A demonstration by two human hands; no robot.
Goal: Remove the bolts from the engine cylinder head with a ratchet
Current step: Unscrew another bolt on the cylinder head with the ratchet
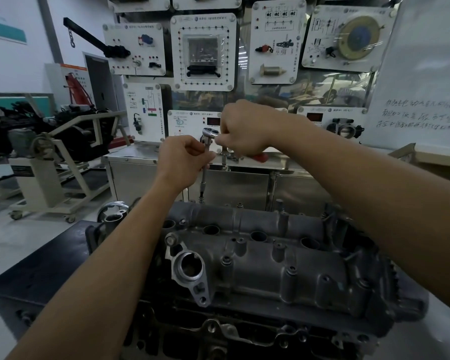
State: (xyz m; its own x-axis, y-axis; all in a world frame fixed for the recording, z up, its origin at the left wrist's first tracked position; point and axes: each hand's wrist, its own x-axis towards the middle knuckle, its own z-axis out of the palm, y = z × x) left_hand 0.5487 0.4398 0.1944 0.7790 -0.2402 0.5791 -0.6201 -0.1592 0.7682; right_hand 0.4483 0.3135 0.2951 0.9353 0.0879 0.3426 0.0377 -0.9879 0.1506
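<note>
Hidden: your right hand (244,131) covers most of the chrome, red-gripped ratchet (210,132) handle; what the tip sits on is too small to tell.
Left: your left hand (183,159) pinches the slim steel extension bar (204,178) under the ratchet head.
Right: wrapped round the handle.
Engine: the grey cast-metal engine cylinder head (270,258) lies below your forearms, with the bar tip at its far edge.

Left hand (185,159), right hand (242,131) — bare forearms (115,261)

matt cast-metal cylinder head (283,261), shiny chrome ratchet (210,133), brushed-steel cabinet (244,189)
</note>
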